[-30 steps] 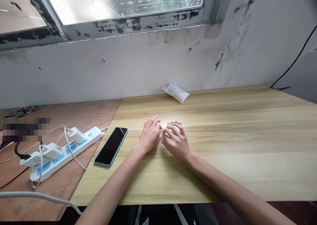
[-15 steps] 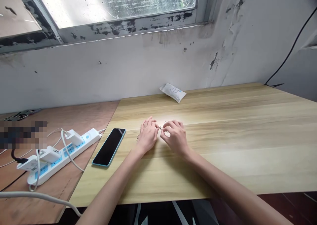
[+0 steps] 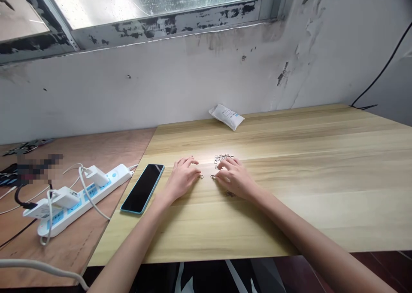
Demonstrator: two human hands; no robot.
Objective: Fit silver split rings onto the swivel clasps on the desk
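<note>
Both of my hands rest on a light wooden table (image 3: pixel 289 190). My left hand (image 3: pixel 182 179) lies knuckles up with curled fingers, and its fingertips pinch a small metal ring (image 3: pixel 201 176). My right hand (image 3: pixel 233 178) faces it a few centimetres away, fingers curled, pinching another small metal piece (image 3: pixel 213 176). A little heap of small metal rings (image 3: pixel 222 157) lies just beyond my right hand. Another small metal piece (image 3: pixel 229 193) lies under my right wrist.
A black phone with a blue edge (image 3: pixel 143 188) lies left of my left hand. A white power strip (image 3: pixel 80 196) with plugs and cables sits on the darker board at the left. A white packet (image 3: pixel 227 116) lies by the wall. A black cable (image 3: pixel 380 76) runs down the wall at right.
My hands, which were touching over the ring pile, have drawn toward me and a little apart, each with a small metal piece at its fingertips. The pile is uncovered.
</note>
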